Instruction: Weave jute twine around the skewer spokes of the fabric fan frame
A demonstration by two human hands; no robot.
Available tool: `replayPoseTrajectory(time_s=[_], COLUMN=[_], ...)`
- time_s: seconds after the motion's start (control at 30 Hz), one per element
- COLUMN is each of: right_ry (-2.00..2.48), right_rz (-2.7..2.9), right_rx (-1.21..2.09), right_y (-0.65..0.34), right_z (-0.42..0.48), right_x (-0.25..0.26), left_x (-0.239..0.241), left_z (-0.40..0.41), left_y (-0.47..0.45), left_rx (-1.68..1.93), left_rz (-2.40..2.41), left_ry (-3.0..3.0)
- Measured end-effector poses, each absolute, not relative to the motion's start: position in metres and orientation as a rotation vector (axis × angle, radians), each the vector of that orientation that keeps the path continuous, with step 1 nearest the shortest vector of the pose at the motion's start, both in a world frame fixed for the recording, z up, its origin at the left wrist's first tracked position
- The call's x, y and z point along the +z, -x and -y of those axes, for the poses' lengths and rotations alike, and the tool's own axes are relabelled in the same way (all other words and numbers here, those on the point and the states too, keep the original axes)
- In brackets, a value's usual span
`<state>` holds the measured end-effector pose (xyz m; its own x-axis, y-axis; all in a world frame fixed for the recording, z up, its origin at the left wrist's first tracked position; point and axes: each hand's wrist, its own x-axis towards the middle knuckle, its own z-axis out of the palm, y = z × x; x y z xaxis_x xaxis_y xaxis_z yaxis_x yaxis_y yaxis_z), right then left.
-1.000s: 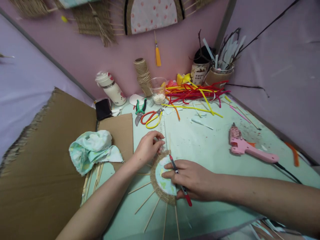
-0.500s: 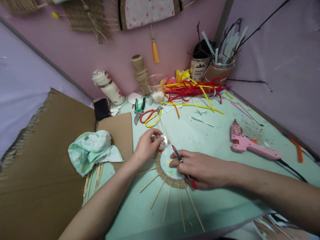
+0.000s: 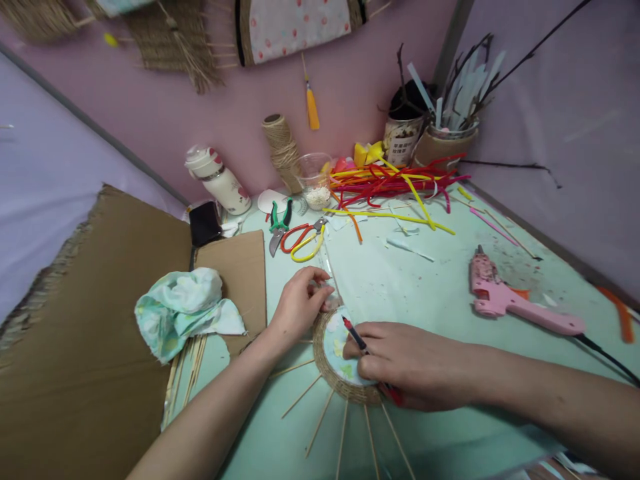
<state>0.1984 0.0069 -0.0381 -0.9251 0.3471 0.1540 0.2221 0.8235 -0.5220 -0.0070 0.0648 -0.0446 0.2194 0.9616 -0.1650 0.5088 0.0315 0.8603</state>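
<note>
A round disc (image 3: 334, 347) of pale patterned fabric ringed with jute cord lies on the mint table, with several thin wooden sticks (image 3: 345, 433) fanning out from its near edge. My right hand (image 3: 405, 363) rests on the disc, closed around a red and black pen (image 3: 354, 333) whose tip points up and left. My left hand (image 3: 299, 303) sits at the disc's upper left edge, its fingers pinched on a clear ruler (image 3: 327, 270) that lies across the table above the disc.
Scissors (image 3: 303, 239) and green pliers (image 3: 278, 223) lie behind the hands. A pink glue gun (image 3: 510, 300) sits at right. Pipe cleaners (image 3: 395, 183), twine spool (image 3: 281, 150), a bottle (image 3: 220, 183) and jars line the back. Crumpled cloth (image 3: 183, 307) rests on cardboard (image 3: 100, 320) at left.
My right hand has curled tighter over the pen and disc. The disc has turned a little, shifting the sticks round. My left hand stays pinched at the ruler.
</note>
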Motion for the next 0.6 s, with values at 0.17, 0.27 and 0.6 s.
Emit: replayPoseTrajectory(time_s=[0.17, 0.27, 0.6], right_ry=[0.477, 0.478, 0.464], right_rz=[2.790, 2.763, 2.741], right_rx=[0.708, 0.720, 0.714], right_y=[-0.1954, -0.1947, -0.1958], right_z=[-0.0053, -0.0052, -0.0068], right_x=[-0.0427, -0.0440, -0.0426], left_x=[-0.0411, -0.0396, -0.0428], left_z=[-0.0651, -0.0647, -0.0645], left_y=[0.0072, 0.0057, 0.0050], left_rx=[0.572, 0.542, 0.510], left_rz=[-1.426, -1.457, -1.552], left_ry=[-1.615, -1.639, -1.829])
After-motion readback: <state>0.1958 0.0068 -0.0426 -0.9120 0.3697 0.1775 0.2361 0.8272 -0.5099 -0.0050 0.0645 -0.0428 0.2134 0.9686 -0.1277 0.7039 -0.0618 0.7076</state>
